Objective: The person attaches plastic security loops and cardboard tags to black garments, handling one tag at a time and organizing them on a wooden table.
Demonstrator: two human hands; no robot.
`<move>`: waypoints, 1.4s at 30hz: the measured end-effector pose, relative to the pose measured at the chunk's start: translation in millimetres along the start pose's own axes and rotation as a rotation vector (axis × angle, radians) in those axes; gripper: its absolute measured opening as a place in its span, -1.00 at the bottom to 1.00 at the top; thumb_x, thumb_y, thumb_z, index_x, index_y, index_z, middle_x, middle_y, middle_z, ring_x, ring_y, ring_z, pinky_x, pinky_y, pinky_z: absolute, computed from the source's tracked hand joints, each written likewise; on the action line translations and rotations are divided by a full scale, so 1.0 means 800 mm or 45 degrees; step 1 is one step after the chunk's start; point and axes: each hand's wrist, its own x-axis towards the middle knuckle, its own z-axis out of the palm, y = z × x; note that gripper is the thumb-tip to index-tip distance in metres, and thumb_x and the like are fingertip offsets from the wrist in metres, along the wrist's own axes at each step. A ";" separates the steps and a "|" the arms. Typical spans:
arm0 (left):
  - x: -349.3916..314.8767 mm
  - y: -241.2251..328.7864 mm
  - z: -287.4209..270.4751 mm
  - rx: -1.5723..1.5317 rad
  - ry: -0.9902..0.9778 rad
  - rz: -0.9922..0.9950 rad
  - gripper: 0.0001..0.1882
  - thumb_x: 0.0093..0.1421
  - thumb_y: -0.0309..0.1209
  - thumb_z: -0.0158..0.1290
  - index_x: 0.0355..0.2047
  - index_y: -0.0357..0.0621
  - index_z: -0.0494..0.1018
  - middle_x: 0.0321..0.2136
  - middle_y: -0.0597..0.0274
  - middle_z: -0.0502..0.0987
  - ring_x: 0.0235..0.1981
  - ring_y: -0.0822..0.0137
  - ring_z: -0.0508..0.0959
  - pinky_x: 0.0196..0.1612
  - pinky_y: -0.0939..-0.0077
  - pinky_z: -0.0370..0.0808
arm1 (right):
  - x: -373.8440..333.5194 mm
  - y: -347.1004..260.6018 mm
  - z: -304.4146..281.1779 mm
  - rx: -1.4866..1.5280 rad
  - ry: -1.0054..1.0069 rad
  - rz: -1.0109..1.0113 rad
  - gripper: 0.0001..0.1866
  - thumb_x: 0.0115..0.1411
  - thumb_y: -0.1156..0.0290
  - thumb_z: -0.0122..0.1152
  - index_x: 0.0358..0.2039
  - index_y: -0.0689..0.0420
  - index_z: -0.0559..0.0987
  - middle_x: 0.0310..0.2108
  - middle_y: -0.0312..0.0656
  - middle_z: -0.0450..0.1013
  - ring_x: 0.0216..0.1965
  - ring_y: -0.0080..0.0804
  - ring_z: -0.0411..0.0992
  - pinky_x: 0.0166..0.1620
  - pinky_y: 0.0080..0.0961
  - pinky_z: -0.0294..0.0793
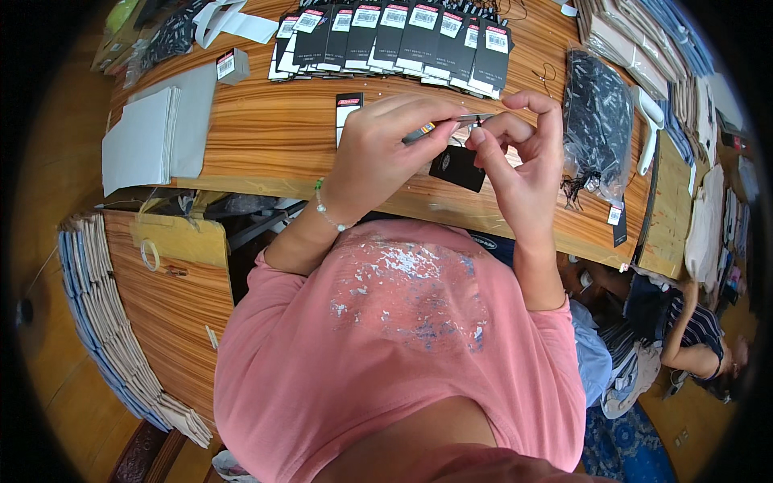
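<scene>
A slim tool with a grey and yellow handle and a metal tip is pinched in my left hand; its exact kind I cannot make out. Close to the tip, the thumb and fingers of my right hand close on what looks like the black cord of a hang tag. This black hang tag dangles below the fingertips, over the table's near part. Partly covered by my left hand, another black and white hang tag lies on the table.
Fanned rows of black and white hang tags lie at the back of the wooden table. White sheets are at left, and a clear bag of black cords and a white handheld device at right. Folded garments line the left; another person is at far right.
</scene>
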 end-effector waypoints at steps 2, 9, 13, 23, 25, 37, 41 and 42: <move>-0.001 -0.002 0.002 -0.007 0.001 0.032 -0.86 -0.06 -0.54 0.11 -0.41 -0.19 0.51 -0.47 0.20 0.54 -0.46 0.30 0.53 -0.42 0.54 0.45 | 0.001 0.000 0.000 0.003 -0.008 0.000 -0.63 0.00 0.66 0.07 -0.18 0.19 0.20 -0.62 -0.36 0.36 -0.56 -0.75 0.24 -0.46 -0.79 0.15; -0.001 -0.004 0.000 0.038 -0.092 0.063 -0.86 -0.04 -0.58 0.08 -0.40 -0.23 0.50 -0.44 0.19 0.53 -0.41 0.30 0.52 -0.37 0.56 0.44 | 0.004 -0.002 -0.002 -0.040 -0.070 0.027 -0.62 0.00 0.68 0.07 -0.17 0.19 0.21 -0.64 -0.36 0.32 -0.57 -0.75 0.21 -0.48 -0.80 0.14; 0.002 -0.003 0.000 0.149 -0.129 0.158 -0.86 -0.04 -0.55 0.08 -0.39 -0.21 0.49 -0.45 0.18 0.51 -0.41 0.22 0.50 -0.34 0.48 0.40 | 0.007 0.001 -0.007 -0.044 -0.094 0.065 -0.63 0.00 0.67 0.08 -0.18 0.19 0.21 -0.64 -0.37 0.32 -0.57 -0.75 0.20 -0.48 -0.79 0.14; 0.007 -0.011 -0.001 0.201 -0.149 0.287 -0.86 -0.01 -0.53 0.04 -0.38 -0.19 0.48 -0.46 0.18 0.50 -0.42 0.21 0.48 -0.33 0.41 0.36 | 0.012 0.013 -0.007 0.134 -0.093 0.062 -0.66 0.04 0.66 0.06 -0.18 0.20 0.21 -0.61 -0.32 0.36 -0.54 -0.71 0.27 -0.44 -0.79 0.21; 0.007 -0.011 -0.001 0.202 -0.139 0.290 -0.86 0.00 -0.53 0.04 -0.38 -0.20 0.47 -0.46 0.18 0.50 -0.42 0.21 0.48 -0.33 0.41 0.36 | 0.012 0.014 -0.007 0.149 -0.082 0.054 -0.67 0.05 0.65 0.05 -0.19 0.20 0.21 -0.60 -0.31 0.37 -0.53 -0.71 0.29 -0.44 -0.80 0.24; 0.002 -0.016 0.009 0.230 -0.125 0.269 -0.86 0.00 -0.52 0.04 -0.37 -0.17 0.47 -0.47 0.20 0.50 -0.42 0.22 0.48 -0.33 0.41 0.35 | 0.012 0.024 -0.007 0.287 -0.074 0.112 -0.71 0.07 0.64 0.05 -0.18 0.23 0.26 -0.51 -0.24 0.44 -0.49 -0.65 0.37 -0.45 -0.77 0.34; 0.006 -0.023 0.007 0.251 -0.105 0.355 -0.85 -0.07 -0.52 0.06 -0.41 -0.16 0.49 -0.47 0.26 0.50 -0.43 0.26 0.48 -0.33 0.44 0.35 | 0.017 0.028 -0.016 0.230 -0.189 0.182 -0.82 0.12 0.59 0.01 -0.22 0.28 0.36 -0.46 -0.19 0.47 -0.42 -0.58 0.43 -0.40 -0.73 0.39; 0.006 -0.025 0.005 0.270 -0.106 0.386 -0.85 -0.09 -0.52 0.07 -0.42 -0.15 0.49 -0.47 0.27 0.50 -0.43 0.28 0.48 -0.33 0.44 0.35 | 0.019 0.029 -0.016 0.282 -0.209 0.202 -0.83 0.14 0.57 0.00 -0.24 0.29 0.37 -0.46 -0.18 0.48 -0.42 -0.57 0.44 -0.40 -0.72 0.39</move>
